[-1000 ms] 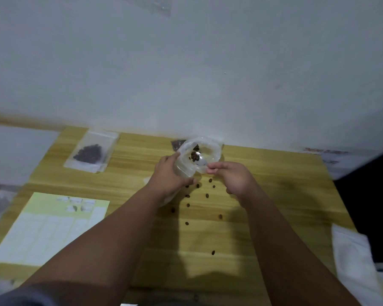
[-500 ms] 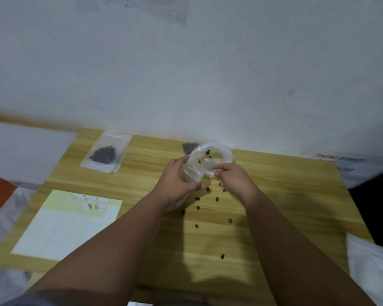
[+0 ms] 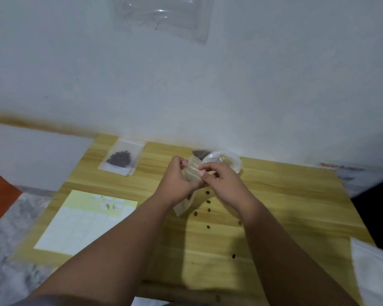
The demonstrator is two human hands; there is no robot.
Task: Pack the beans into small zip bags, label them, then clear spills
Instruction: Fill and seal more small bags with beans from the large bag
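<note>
My left hand (image 3: pixel 177 181) grips a small clear zip bag (image 3: pixel 191 173) near the middle of the wooden table (image 3: pixel 285 206). My right hand (image 3: pixel 220 181) pinches the same bag's edge from the right. A larger crumpled clear plastic bag (image 3: pixel 227 161) sits just behind my right hand, with a dark heap of beans (image 3: pixel 199 154) behind it. Several loose dark beans (image 3: pixel 208 209) lie scattered on the table below my hands. A filled zip bag of beans (image 3: pixel 121 160) lies at the table's far left corner.
A sheet of white labels on yellow backing (image 3: pixel 84 221) lies at the left of the table. A white cloth or paper (image 3: pixel 374 274) hangs at the right front edge. A white wall rises right behind the table, with a clear plastic sheet (image 3: pixel 164 16) stuck on it.
The view has tilted upward. My hands have drawn closer together on the small zip bag, and the larger bag's open mouth with beans no longer faces me.
</note>
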